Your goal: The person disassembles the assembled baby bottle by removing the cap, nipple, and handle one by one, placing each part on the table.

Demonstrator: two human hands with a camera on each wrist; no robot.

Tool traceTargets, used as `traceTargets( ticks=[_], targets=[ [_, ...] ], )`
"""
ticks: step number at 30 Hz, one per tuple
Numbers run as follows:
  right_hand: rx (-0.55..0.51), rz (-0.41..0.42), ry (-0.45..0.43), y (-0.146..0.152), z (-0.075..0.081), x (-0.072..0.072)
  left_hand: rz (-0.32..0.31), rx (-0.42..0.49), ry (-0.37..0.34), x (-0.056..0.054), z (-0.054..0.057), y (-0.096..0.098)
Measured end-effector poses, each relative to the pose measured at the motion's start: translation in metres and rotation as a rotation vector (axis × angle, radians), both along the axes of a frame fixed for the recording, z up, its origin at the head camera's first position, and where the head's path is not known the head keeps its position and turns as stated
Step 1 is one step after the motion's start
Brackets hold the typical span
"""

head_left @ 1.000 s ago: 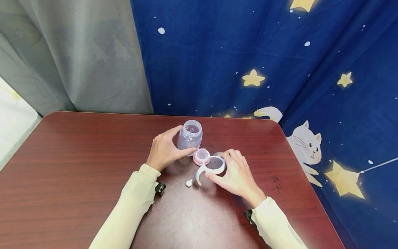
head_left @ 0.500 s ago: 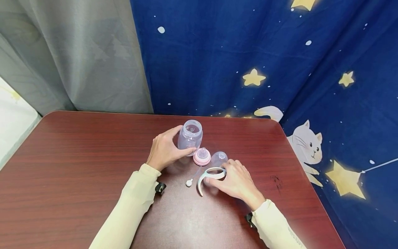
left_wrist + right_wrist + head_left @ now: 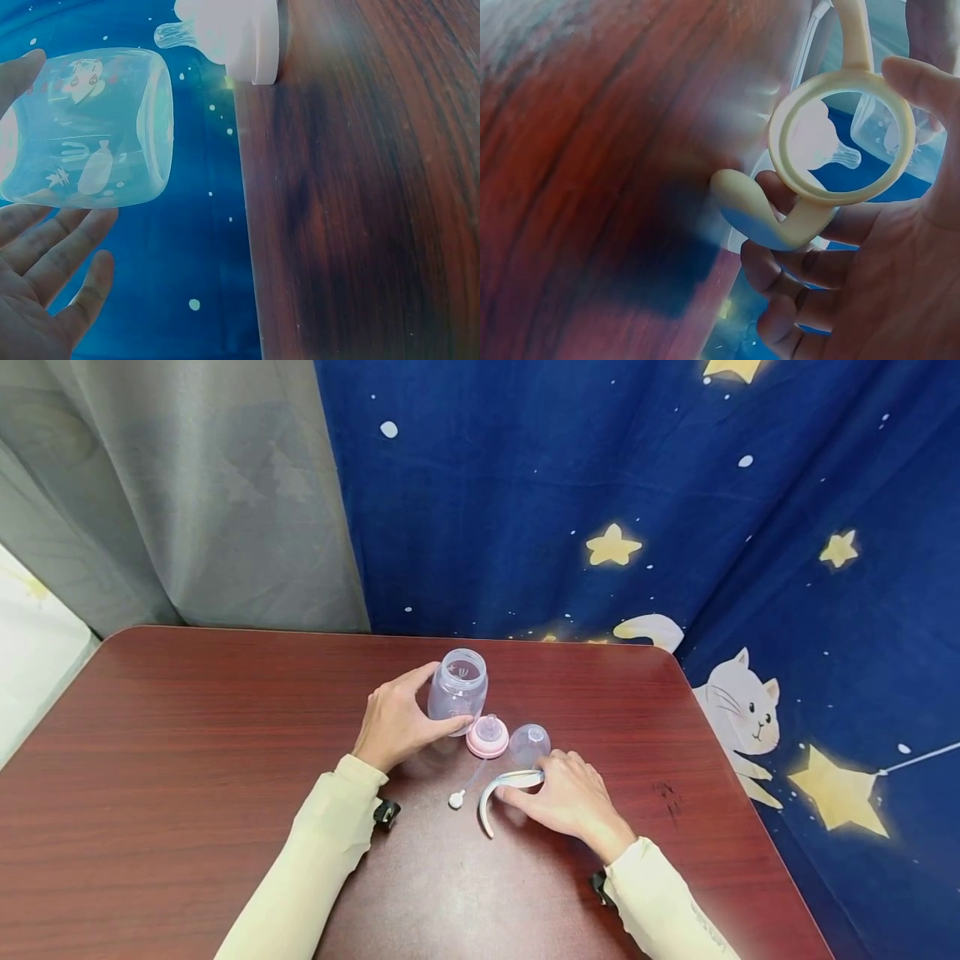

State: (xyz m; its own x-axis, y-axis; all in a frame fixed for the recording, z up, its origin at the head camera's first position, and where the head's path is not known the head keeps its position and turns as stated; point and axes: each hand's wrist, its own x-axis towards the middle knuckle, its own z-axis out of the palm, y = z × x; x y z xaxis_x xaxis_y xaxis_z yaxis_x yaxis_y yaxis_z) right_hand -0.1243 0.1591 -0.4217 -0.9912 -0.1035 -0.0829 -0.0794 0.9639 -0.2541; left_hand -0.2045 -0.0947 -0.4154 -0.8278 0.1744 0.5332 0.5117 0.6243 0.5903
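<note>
My left hand (image 3: 400,717) grips a clear baby bottle body (image 3: 457,691), thumb on its near side and fingers along the other; its open neck points up in the head view. Printed pictures show on the bottle wall (image 3: 97,135) in the left wrist view. My right hand (image 3: 567,792) pinches a pale bottle handle (image 3: 489,802) with a ring (image 3: 780,142) and curved grips, thumb at the ring. Between the hands sits a pink collar with a clear nipple (image 3: 487,737). Beside it lies a clear domed cap (image 3: 529,745), just beyond my right fingertips.
A thin straw tube ends in a small white weight (image 3: 456,800) on the brown table (image 3: 225,760), left of the handle. Blue starry curtain (image 3: 495,502) hangs behind the table's far edge, and a grey curtain (image 3: 225,527) hangs at the left.
My right hand has lowered the handle slightly toward me and tipped its ring, which now looks nearly edge-on. The cap and straw have come into fuller view. My left hand and the bottle stay put.
</note>
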Motion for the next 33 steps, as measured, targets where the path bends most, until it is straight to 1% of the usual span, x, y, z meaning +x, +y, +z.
traceTargets(
  ticks=[6, 12, 20, 24, 28, 33],
  targets=[
    [0.021, -0.002, 0.021, -0.002, 0.001, 0.0, 0.001, 0.013, -0.031, 0.001, -0.001, -0.001],
    [0.031, 0.0, 0.029, -0.002, 0.001, -0.001, 0.013, 0.029, -0.076, -0.003, -0.007, -0.003],
    [0.038, 0.002, 0.04, -0.002, 0.0, 0.0, 0.017, 0.043, -0.172, -0.006, -0.013, -0.004],
    [0.038, 0.003, 0.047, -0.002, -0.001, 0.0, 0.008, 0.058, -0.232, -0.006, -0.016, -0.005],
    [0.034, 0.001, 0.051, -0.002, -0.002, 0.001, -0.008, 0.05, -0.295, -0.006, -0.019, -0.006],
    [0.032, 0.001, 0.051, -0.002, -0.002, 0.002, -0.028, 0.05, -0.332, -0.005, -0.022, -0.008]
  ],
)
